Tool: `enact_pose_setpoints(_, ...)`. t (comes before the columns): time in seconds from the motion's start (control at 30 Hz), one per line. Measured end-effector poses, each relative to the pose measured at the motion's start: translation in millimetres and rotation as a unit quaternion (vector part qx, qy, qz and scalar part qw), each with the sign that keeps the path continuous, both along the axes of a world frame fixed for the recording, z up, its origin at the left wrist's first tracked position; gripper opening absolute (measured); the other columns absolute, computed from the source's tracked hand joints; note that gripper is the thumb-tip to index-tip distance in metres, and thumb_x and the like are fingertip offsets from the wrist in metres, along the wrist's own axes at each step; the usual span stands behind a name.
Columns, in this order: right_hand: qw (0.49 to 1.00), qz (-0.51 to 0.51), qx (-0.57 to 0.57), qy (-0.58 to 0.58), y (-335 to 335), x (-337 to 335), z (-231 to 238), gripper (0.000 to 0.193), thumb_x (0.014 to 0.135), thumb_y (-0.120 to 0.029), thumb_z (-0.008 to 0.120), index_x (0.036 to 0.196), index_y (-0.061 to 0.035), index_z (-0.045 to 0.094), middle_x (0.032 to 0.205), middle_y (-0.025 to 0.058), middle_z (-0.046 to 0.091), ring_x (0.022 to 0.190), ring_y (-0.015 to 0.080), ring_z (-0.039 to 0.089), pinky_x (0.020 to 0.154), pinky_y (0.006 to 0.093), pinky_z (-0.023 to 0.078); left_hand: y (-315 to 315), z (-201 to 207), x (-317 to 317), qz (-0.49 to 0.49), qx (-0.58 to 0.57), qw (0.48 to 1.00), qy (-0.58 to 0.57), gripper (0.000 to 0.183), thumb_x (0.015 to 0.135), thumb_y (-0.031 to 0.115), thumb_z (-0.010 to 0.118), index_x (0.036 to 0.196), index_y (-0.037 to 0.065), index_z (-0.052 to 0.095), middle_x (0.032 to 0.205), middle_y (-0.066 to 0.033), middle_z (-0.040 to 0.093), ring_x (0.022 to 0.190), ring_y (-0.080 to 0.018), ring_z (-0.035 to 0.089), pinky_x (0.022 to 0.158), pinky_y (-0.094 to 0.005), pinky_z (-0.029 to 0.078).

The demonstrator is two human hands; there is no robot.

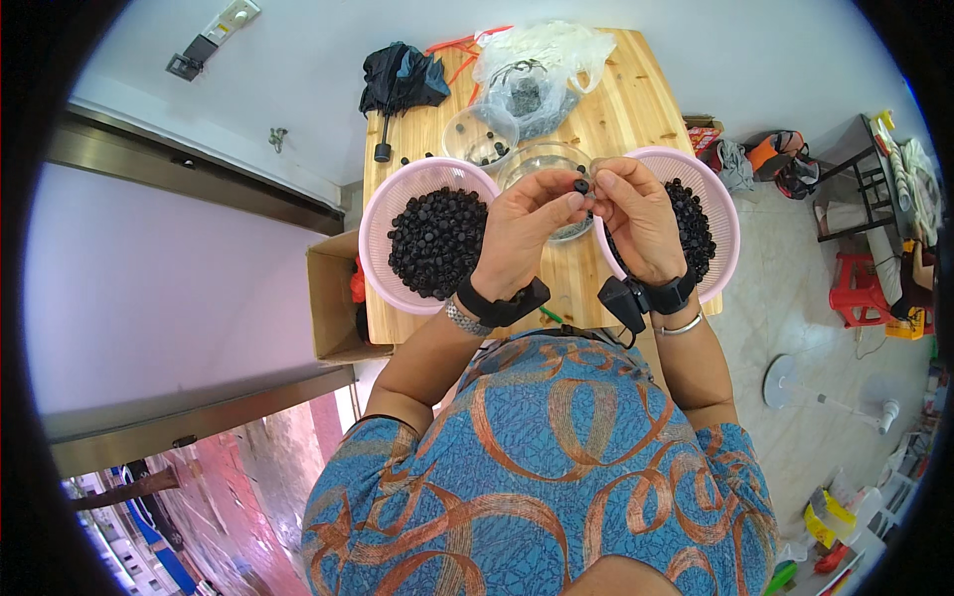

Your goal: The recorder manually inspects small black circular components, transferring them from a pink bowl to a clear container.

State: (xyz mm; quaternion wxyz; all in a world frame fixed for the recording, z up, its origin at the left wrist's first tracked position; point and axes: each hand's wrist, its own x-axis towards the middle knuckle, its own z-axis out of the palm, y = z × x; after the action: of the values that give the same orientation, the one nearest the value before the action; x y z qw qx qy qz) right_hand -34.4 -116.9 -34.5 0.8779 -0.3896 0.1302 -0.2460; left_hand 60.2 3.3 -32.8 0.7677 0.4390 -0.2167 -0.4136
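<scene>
My left hand (pixel 522 233) pinches a small round black piece (pixel 581 186) between thumb and fingers, above the middle of the table. Close against it, my right hand (pixel 644 221) is closed in a pinch too; whatever its fingertips hold is too small to make out. Under the hands stands a clear round container (pixel 542 154), mostly covered by them. A pink mesh basket (pixel 372 238) full of small black round pieces (pixel 437 243) is to the left. Another pink basket (pixel 731 223) with similar black pieces (pixel 691 223) sits to the right, partly behind my right hand.
A clear bowl (pixel 462 134) with a few black pieces stands behind the left basket. Farther back on the wooden table (pixel 641 89) lie a folded dark umbrella (pixel 402 79) and plastic bags (pixel 542 60). A cardboard box (pixel 333 298) stands at the table's left side.
</scene>
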Motion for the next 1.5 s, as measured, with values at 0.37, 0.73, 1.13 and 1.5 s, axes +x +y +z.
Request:
enact_pose_setpoints(0.37,0.996,-0.012,-0.082,-0.019,4,-14,12,0.011,0.082,-0.005,0.061,0.092,-0.0012,0.059,0.081,0.0027,0.061,0.066,0.0071,0.054,0.061,0.0182,0.045,1,17,-15,0.003,0.0,0.998,-0.068,0.021,0.081,-0.005,0.057,0.102,-0.003,0.055,0.098,-0.01,0.061,0.086,-0.014,0.06,0.078,-0.0249,0.049)
enact_pose_setpoints(0.73,0.915,-0.12,-0.384,-0.011,-1,-29,19,0.009,0.08,0.003,0.06,0.089,0.002,0.058,0.091,0.0054,0.054,0.071,0.0092,0.055,0.065,0.0199,0.046,-9,14,-25,-0.009,-0.021,0.999,-0.034,0.02,0.081,-0.003,0.059,0.101,-0.003,0.056,0.098,-0.0104,0.061,0.087,-0.0156,0.06,0.079,-0.0272,0.049)
enact_pose_setpoints(1.13,0.971,-0.114,-0.205,0.039,-25,-75,-9,0.016,0.086,-0.004,0.055,0.101,0.0009,0.057,0.092,0.0053,0.059,0.075,0.0084,0.055,0.066,0.0217,0.048,-26,0,-37,-0.076,0.009,0.992,0.098,0.018,0.085,-0.001,0.053,0.103,-0.001,0.055,0.098,-0.011,0.062,0.088,-0.017,0.061,0.08,-0.0283,0.05)
enact_pose_setpoints(1.5,0.576,0.071,-0.669,0.464,-123,-141,-102,0.013,0.07,-0.015,0.063,0.077,-0.0053,0.06,0.079,0.0127,0.062,0.076,0.0308,0.059,0.067,0.0398,0.048,-23,-19,-47,-0.06,0.059,0.989,0.119,0.021,0.087,0.002,0.051,0.108,0.0,0.054,0.101,-0.0126,0.06,0.084,-0.0144,0.06,0.078,-0.0251,0.051)
